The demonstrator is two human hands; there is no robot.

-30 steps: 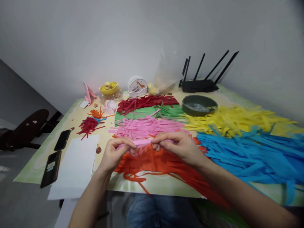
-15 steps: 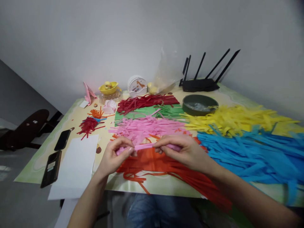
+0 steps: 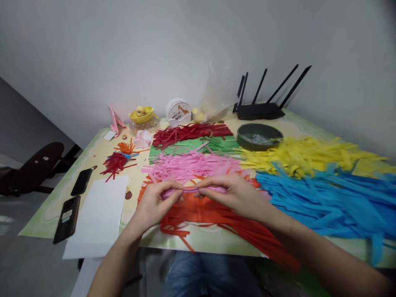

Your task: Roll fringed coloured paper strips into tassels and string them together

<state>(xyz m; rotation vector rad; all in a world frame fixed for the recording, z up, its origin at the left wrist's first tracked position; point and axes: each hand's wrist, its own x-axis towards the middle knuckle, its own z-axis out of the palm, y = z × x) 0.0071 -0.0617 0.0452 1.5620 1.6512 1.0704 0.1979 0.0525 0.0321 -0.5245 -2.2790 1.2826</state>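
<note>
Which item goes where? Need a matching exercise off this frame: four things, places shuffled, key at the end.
1. pink strip
2. router
3. dark round dish
4. white sheet

A. near the wall, antennas up
B. beside two phones
C. held by the left hand and the right hand
D. next to the yellow strips

Pairs: 1-C, 2-A, 3-D, 4-B

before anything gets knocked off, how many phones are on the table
2: the black phone left of the white paper, and a second phone at the near edge of the table. Others might be hidden under the coloured strips.
</note>
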